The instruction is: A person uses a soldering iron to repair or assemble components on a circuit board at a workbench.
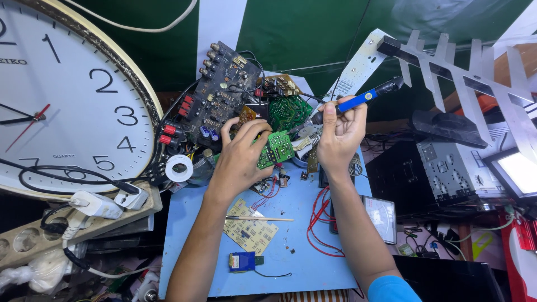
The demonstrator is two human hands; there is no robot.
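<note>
My left hand grips a small green circuit board above the blue work surface. My right hand holds a blue-handled soldering iron, its tip angled down-left toward the green board. A beige circuit board lies flat below my left wrist, with a thin wooden stick across it. Red wires curl beside my right forearm. A small blue module sits near the front edge.
A pile of black and green circuit boards stands behind my hands. A large wall clock leans at left over a power strip. A tape roll, a metal aerial, a car stereo chassis and a meter surround the work surface.
</note>
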